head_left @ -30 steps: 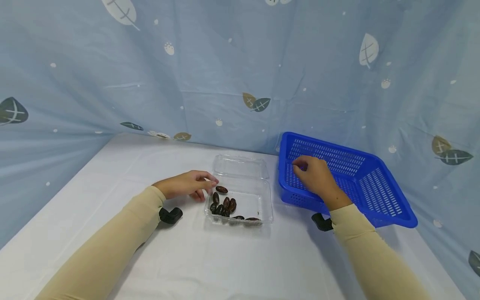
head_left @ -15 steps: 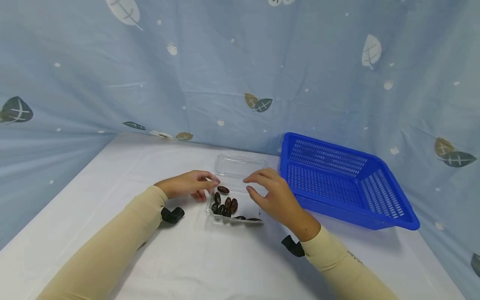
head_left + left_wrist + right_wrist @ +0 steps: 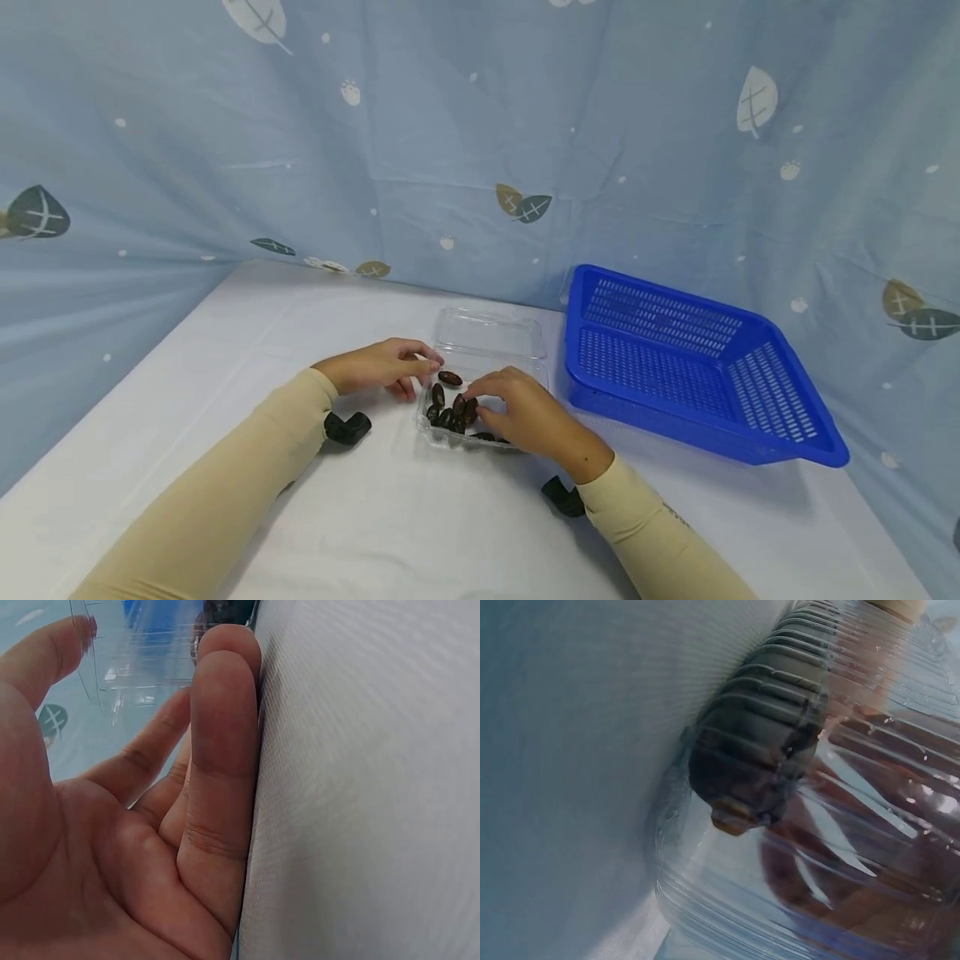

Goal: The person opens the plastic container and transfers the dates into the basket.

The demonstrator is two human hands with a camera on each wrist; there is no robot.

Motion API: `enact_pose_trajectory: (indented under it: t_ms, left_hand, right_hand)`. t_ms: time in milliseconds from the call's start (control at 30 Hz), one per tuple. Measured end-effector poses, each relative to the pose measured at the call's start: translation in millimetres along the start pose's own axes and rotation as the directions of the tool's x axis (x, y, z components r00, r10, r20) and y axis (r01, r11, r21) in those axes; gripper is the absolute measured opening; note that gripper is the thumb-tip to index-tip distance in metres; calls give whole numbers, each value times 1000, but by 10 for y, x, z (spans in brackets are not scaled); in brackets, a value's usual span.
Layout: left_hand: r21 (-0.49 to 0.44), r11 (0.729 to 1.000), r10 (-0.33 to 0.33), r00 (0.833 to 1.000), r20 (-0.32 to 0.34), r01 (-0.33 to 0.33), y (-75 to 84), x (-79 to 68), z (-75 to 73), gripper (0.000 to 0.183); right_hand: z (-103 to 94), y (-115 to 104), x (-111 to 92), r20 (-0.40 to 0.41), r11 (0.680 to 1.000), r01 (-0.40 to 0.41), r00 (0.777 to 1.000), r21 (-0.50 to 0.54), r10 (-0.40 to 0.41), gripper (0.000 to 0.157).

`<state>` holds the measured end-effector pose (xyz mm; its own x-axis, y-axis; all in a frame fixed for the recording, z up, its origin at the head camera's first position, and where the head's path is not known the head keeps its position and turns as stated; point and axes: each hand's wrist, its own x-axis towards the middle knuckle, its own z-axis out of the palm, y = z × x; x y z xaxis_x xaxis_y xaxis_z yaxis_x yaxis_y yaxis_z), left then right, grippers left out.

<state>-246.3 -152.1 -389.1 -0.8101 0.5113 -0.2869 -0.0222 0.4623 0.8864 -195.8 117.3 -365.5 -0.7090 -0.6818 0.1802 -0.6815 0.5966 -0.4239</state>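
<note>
A clear plastic clamshell container (image 3: 442,439) sits on the table with its lid (image 3: 491,333) folded back, holding several dark brown dates (image 3: 450,379). At its left rim, my left hand (image 3: 378,367) touches the edge with thumb and index fingertips, other fingers resting on the cloth. My right hand (image 3: 532,417) reaches into the container, index finger and thumb spread around a date (image 3: 471,411); whether they touch it is unclear. In the right wrist view another date (image 3: 750,765) lies against the ribbed clear wall, with blurred fingers behind it.
To the right stands a blue perforated plastic basket (image 3: 705,437), close to the back curtain (image 3: 420,150). White cloth (image 3: 390,517) covers the table. Black wrist mounts (image 3: 347,428) sit under both forearms.
My right hand has moved left from over the blue basket and down into the container among the dates. The left hand has stayed at the container's left rim.
</note>
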Motion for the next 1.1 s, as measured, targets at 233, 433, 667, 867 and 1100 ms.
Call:
enact_pose_trajectory:
  t_ms: [233,433,667,867,1100]
  left_hand:
    - [8,1000,-15,1000,-12,15,-2,-21,5,49]
    - [20,1000,-13,1000,-24,13,14,-22,-3,47]
    - [29,1000,-9,1000,-9,9,27,-1,6,48]
    - [33,999,-4,1000,-16,5,23,9,16,46]
    - [38,999,14,1000,-17,-13,15,5,22,47]
  right_hand:
    - [23,8,15,92,1000,-23,996,2,22,26]
    - [17,-1,23,116,999,-32,993,-25,35,24]
    - [12,-14,7,149,998,-53,987,-44,59,30]
    - [10,-31,-6,140,996,-72,987,-53,79,23]
    - [5,-51,-23,128,991,-100,986,-90,111,15]
